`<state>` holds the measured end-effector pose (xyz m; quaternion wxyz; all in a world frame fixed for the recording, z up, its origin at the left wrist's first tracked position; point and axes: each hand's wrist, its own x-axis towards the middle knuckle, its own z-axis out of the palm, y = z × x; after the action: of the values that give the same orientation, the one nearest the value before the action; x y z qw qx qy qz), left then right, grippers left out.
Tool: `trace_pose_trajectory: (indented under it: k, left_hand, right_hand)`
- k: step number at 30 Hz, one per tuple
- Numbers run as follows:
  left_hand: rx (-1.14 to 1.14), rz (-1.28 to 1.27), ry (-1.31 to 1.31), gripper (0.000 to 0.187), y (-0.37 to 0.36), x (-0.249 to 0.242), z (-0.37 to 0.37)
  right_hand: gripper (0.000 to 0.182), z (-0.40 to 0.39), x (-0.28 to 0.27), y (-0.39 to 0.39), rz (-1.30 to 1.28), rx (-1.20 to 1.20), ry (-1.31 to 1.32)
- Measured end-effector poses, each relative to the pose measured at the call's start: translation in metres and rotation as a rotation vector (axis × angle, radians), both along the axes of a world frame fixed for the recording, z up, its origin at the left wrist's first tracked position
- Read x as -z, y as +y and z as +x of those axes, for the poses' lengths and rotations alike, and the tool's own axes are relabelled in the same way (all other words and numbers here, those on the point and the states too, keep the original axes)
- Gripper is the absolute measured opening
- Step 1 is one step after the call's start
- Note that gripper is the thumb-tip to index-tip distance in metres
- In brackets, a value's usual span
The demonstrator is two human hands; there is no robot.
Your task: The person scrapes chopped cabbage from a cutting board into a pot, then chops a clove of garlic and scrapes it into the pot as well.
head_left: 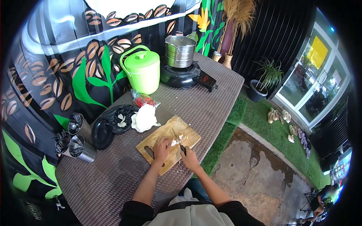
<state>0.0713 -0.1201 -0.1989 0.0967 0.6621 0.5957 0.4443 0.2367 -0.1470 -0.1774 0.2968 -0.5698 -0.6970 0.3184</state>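
A wooden cutting board (156, 140) lies at an angle on the brown woven-pattern table. My right hand (190, 159) is closed round the black handle of a knife (183, 148), whose blade points away over the board. Beside the blade, my left hand (162, 148) rests on the board with its fingers bent and together, against a small white piece of food (174, 142) that they partly cover. Chopped white bits (183, 137) are scattered right of the blade.
Behind the board are a white bundle (145, 118), a black plastic bag (121, 119) and red items in clear plastic (144, 101). Cutlery holders (85, 152) stand left. A green bucket (142, 71) and a pot (180, 52) on a black stove (180, 77) stand at the back.
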Motion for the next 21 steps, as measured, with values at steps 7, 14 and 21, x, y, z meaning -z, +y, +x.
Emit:
trace_pose_trajectory:
  k: [7,14,21]
  left_hand:
    - [0.027,0.138,0.151,0.012,-0.008,-0.012,0.005]
    - [0.034,0.077,0.124,0.017,-0.005,-0.003,0.003]
    - [0.036,-0.004,0.145,0.019,-0.004,0.002,0.003]
  right_hand:
    - [0.026,0.006,-0.011,-0.014,0.081,-0.006,-0.372]
    - [0.025,0.009,-0.003,-0.02,0.142,-0.009,-0.34]
    - [0.024,0.006,-0.006,-0.028,0.082,-0.007,-0.379]
